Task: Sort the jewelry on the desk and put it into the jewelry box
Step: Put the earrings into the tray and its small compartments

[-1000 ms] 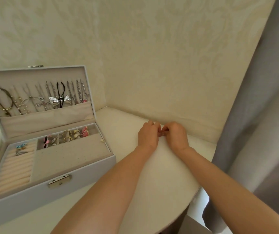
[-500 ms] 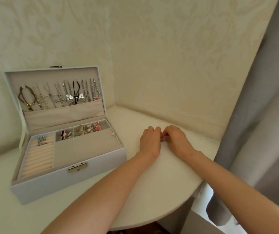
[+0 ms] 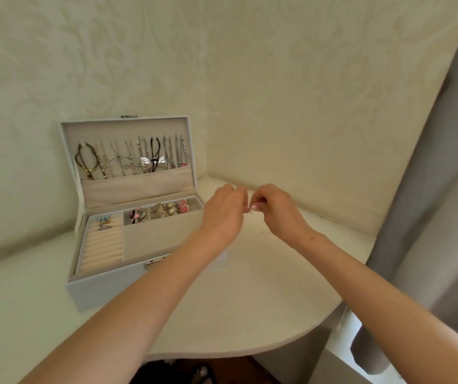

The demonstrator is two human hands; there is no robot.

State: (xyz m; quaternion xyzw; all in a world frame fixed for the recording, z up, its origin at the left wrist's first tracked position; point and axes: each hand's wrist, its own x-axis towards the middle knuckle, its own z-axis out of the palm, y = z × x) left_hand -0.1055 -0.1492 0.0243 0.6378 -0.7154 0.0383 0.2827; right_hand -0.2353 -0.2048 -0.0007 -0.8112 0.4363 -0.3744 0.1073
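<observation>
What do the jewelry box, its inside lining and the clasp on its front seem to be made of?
Jewelry box: pale grey outer skin, matte and smooth, perhaps faux leather; hard to tell.
Lining: beige velvety fabric, soft-looking, no shine.
Clasp: metal, probably, since it glints pale gold.

2 walls (image 3: 319, 92) papered in cream, with a faint raised leaf pattern, meet in a corner (image 3: 207, 112). A pale desk (image 3: 250, 306) fits into that corner, its front edge curving round to the right. A grey curtain (image 3: 441, 195) hangs in folds along the right side (its lower end is blurred). Under the desk's edge shows a dark strip of reddish-brown floor (image 3: 252, 365). Soft, even light fills the room, brightest low beside the curtain.
</observation>
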